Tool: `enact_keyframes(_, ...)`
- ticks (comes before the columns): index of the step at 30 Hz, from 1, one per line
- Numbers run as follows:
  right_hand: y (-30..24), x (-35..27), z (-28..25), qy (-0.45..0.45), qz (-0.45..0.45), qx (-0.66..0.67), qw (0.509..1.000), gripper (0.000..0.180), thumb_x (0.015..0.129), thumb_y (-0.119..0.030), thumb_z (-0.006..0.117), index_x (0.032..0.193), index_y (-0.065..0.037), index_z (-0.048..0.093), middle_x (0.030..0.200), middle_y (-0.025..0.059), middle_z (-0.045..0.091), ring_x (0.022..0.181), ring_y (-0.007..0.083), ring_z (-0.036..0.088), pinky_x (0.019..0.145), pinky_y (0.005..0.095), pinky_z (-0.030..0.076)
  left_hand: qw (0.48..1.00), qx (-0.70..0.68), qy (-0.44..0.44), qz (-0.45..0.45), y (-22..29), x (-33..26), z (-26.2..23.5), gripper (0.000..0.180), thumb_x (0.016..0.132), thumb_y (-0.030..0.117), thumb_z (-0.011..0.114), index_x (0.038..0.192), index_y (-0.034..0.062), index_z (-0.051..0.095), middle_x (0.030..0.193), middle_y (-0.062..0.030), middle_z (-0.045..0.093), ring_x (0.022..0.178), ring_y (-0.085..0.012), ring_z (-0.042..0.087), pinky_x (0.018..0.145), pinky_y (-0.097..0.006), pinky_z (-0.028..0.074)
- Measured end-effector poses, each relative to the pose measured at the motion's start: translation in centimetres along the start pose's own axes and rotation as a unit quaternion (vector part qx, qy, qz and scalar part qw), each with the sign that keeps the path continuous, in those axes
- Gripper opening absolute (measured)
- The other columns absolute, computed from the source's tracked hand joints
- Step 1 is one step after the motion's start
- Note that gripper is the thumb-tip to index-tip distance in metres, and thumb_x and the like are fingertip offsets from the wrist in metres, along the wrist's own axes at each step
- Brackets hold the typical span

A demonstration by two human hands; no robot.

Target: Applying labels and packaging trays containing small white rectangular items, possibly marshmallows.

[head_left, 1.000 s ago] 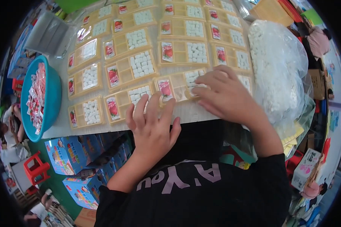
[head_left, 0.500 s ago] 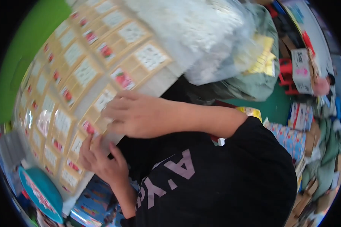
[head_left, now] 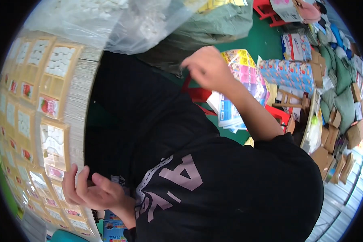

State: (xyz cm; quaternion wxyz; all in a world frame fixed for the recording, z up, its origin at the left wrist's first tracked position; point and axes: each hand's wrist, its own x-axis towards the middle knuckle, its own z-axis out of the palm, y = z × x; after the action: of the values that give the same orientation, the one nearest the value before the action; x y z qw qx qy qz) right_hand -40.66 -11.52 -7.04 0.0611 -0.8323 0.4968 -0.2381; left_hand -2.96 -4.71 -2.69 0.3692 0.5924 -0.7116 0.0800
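Observation:
My left hand (head_left: 94,191) is at the table's near edge, fingers spread and slightly bent, with nothing seen in it. Its fingertips reach over a cream plastic tray (head_left: 54,159). That tray carries white pieces in its upper section and a small red-and-pink packet (head_left: 54,172) lower down. Beyond it is another tray (head_left: 60,86) with white tablet-like pieces (head_left: 61,61) and a strawberry-picture packet (head_left: 48,107). Away from the table, my right hand (head_left: 209,70) hangs in the air beside a colourful wrapped bundle (head_left: 248,74). Its fingers are loosely bent and apart, holding nothing visible.
Several more filled trays cover the table (head_left: 78,90). A clear plastic bag of white pieces (head_left: 137,24) lies at the far end, beside a grey-green sack (head_left: 213,30). Right of me are a red stool (head_left: 199,94), printed sheets (head_left: 230,111), blue patterned boxes (head_left: 288,74) and cartons.
My right hand has left the trays and swung right, off the table. My left hand stays by the tray edge. The view has turned right, bringing the wrapped bundle into sight.

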Motion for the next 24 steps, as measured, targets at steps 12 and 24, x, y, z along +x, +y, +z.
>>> enact_keyframes(12,17.2,-28.9,-2.7,0.077,0.531,-0.284,0.795,0.085,0.092,-0.056,0.058,0.149,0.001,0.033,0.151,0.0293,0.036,0.140,0.0420,0.037,0.113,0.0528,0.031,0.959,-0.200,-0.161,0.120,2.3,-0.6,1.8,0.015,0.084,0.005,0.058,0.098,0.0050,0.065,0.098,-0.0098,0.069,0.095,-0.0306,0.062,0.101,-0.048,0.041)
enact_keyframes(24,14.2,-28.5,-1.1,0.032,0.585,-0.280,0.760,0.083,0.096,-0.061,0.047,0.151,-0.001,0.034,0.154,0.0280,0.034,0.144,0.0411,0.031,0.117,0.0542,0.022,0.934,-0.303,-0.169,0.087,3.2,-0.8,3.2,0.020,0.076,0.003,0.062,0.095,0.0074,0.066,0.089,-0.0066,0.068,0.085,-0.0245,0.063,0.095,-0.045,0.044)
